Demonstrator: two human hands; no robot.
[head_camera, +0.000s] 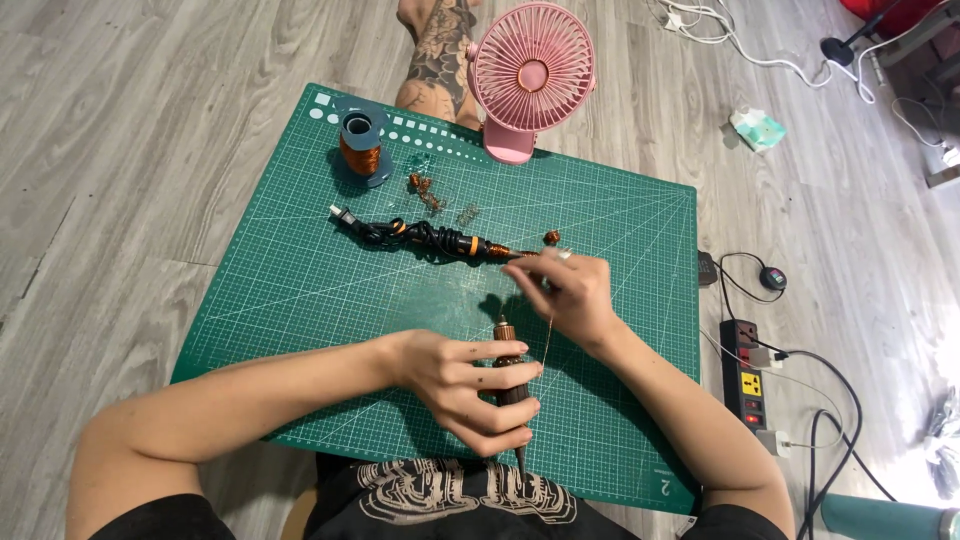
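The dark pen-shaped tool (510, 385) with a copper-wound tip sits in the left hand (462, 385), whose fingers are wrapped around its shaft near the middle of the green cutting mat (300, 290); its coiled end points to 12 o'clock and its tapered end to 6 o'clock, toward the person's lap. At about 1 o'clock from that hand, the right hand (572, 293) pinches a fine copper wire (548, 335) between thumb and fingertips, and the strand runs down from the pinch toward the tool's coil. The wire looks thin, so I judge it could kink or snap if the right hand pulls hard while the left twists, and slack could let the turns on the tip spring loose. Farther out at 12 o'clock lies a black cord bundle with orange bands (430, 240), close enough that the wire might snag on it. At 11 o'clock stands a copper wire spool (361, 148) on a grey base, with small copper pieces (426, 190) beside it. A pink fan (530, 75) stands at the mat's far edge, and a power strip (744, 375) lies on the floor at 3 o'clock.
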